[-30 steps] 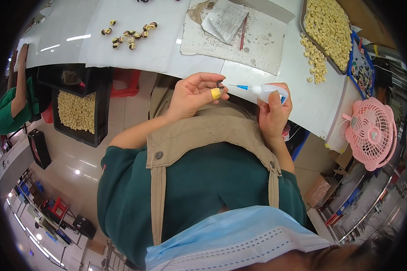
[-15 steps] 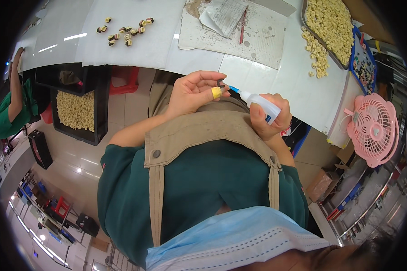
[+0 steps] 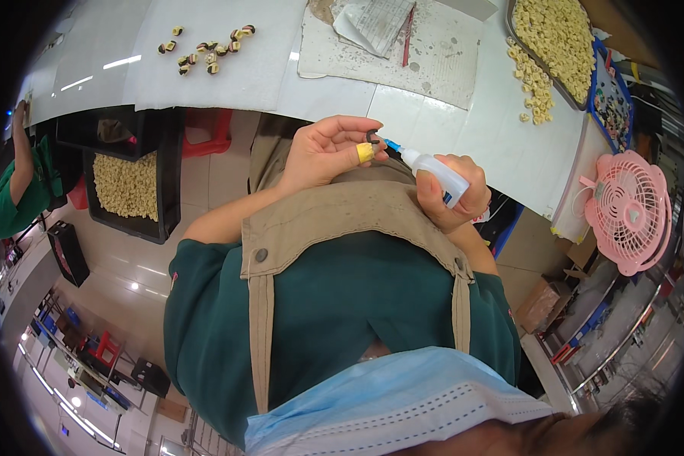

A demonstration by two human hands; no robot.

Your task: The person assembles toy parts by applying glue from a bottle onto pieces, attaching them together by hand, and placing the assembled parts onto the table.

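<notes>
My left hand (image 3: 323, 152) pinches a small dark curved piece (image 3: 372, 136) between thumb and fingertips, with yellow tape (image 3: 365, 153) wrapped round the thumb. In my right hand (image 3: 461, 191) is a white squeeze bottle (image 3: 440, 177) with a narrow blue nozzle (image 3: 393, 144). Its tip points left at the dark piece, very close to it; whether they touch I cannot tell. Both hands are over my lap, just off the table's near edge. On the table to the left lie several small yellow-and-dark assembled pieces (image 3: 211, 56).
A tray of small pale-yellow pieces (image 3: 555, 38) stands at the far right, with more spilled beside it. Next to it are a blue tray (image 3: 612, 102) and a pink fan (image 3: 629, 213). A stained board (image 3: 441, 57) bears papers and a red pencil (image 3: 409, 38). Black crates (image 3: 167, 205) stand left.
The hands stay almost in the same place, the bottle's nozzle still at the dark piece. The whole view has shifted very slightly.
</notes>
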